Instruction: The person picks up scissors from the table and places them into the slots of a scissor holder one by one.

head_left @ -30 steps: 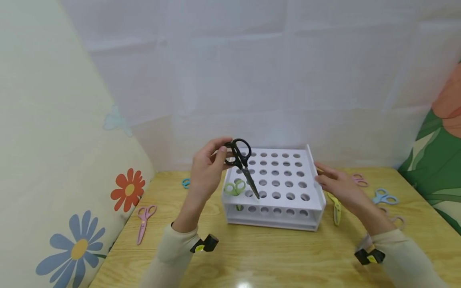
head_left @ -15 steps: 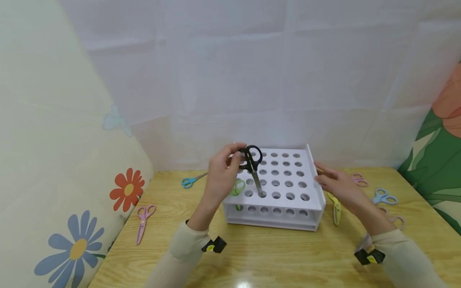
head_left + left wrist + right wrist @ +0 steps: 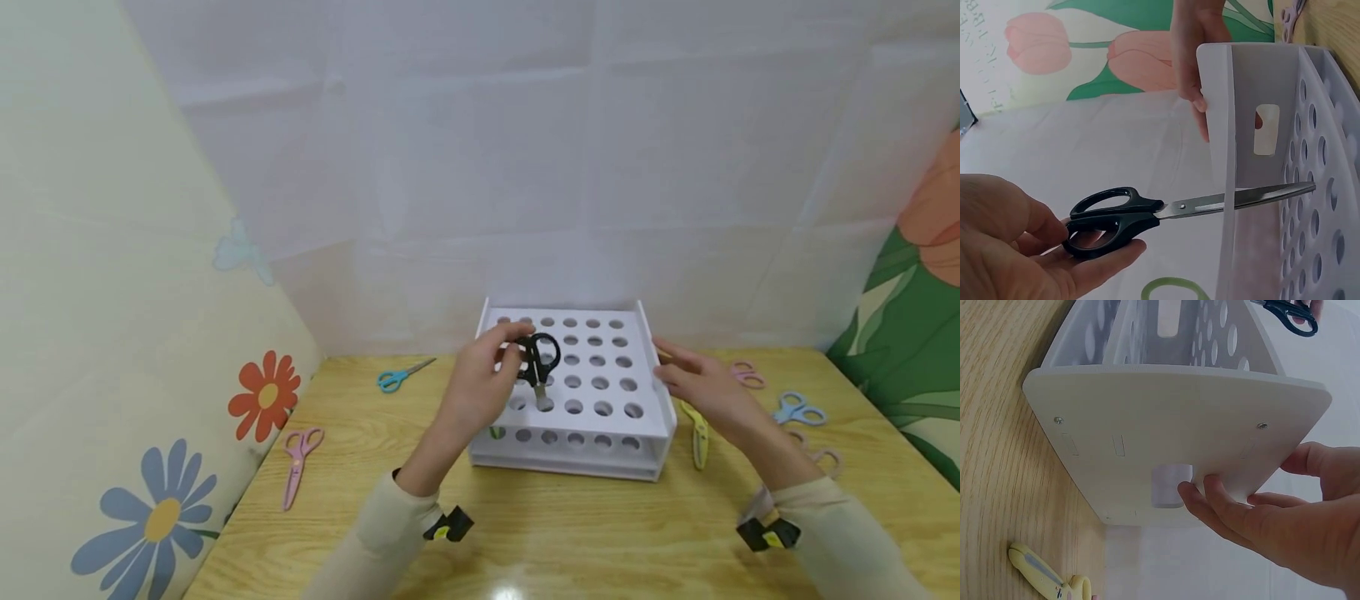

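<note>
My left hand (image 3: 480, 383) pinches the handles of black-handled scissors (image 3: 538, 362), blades pointing down into a front-row hole of the white rack (image 3: 651, 408). In the left wrist view the scissors' blades (image 3: 1260, 197) pass through the top plate, their tip at a hole of the lower plate. Green scissors (image 3: 1175, 284) stand beside them; in the head view my left hand mostly hides these. My right hand (image 3: 701, 387) rests against the rack's right side panel, and in the right wrist view its fingertips (image 3: 1213, 484) touch the panel by the slot.
Pink scissors (image 3: 296, 467) and teal scissors (image 3: 393, 381) lie to the left of the rack. On the right are yellow scissors (image 3: 699, 437), blue scissors (image 3: 799, 409) and pink ones (image 3: 747, 375). A white sheet (image 3: 480, 167) hangs behind the wooden table (image 3: 570, 533).
My left hand has moved right and down with the black scissors, whose blades went from above the rack into a hole. The right hand has stayed at the side panel.
</note>
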Demonstrator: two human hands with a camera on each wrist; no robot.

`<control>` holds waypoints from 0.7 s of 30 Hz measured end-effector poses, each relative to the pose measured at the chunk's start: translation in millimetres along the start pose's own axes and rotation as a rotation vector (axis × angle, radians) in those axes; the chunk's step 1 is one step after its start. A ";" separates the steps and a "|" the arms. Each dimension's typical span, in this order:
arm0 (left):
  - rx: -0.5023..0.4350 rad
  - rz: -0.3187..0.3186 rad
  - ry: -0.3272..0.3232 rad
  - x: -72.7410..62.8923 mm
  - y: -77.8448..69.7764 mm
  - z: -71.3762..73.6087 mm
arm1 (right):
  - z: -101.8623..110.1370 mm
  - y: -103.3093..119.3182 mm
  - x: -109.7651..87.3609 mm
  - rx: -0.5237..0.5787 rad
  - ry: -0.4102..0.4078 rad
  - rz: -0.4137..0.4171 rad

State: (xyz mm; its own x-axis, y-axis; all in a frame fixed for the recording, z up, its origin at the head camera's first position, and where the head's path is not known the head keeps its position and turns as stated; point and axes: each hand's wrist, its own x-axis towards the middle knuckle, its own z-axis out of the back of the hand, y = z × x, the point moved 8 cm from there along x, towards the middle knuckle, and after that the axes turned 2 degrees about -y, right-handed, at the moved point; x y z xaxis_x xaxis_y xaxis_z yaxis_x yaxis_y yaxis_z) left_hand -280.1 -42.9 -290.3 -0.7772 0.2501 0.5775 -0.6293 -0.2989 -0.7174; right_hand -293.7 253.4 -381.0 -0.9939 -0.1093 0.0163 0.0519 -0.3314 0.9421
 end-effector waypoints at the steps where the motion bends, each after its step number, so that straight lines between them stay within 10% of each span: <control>1: 0.022 -0.003 0.018 -1.1 -1.3 -1.6 | -0.2 -0.2 0.0 0.001 0.001 0.000; 8: 0.182 -0.025 0.142 -9.6 -7.8 -10.5 | 0.8 1.1 1.0 0.000 -0.013 0.006; 21: 0.294 -0.082 0.169 -16.3 -15.5 -13.2 | 0.2 2.9 -0.6 -0.009 0.012 0.018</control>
State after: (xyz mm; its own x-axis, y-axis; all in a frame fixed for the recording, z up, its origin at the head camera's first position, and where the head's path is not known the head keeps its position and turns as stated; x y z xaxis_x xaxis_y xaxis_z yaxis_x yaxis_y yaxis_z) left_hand -257.6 -30.2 -293.7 -0.7276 0.4254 0.5381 -0.6833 -0.5182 -0.5143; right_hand -293.0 252.7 -378.2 -0.9915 -0.1264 0.0297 0.0712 -0.3380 0.9384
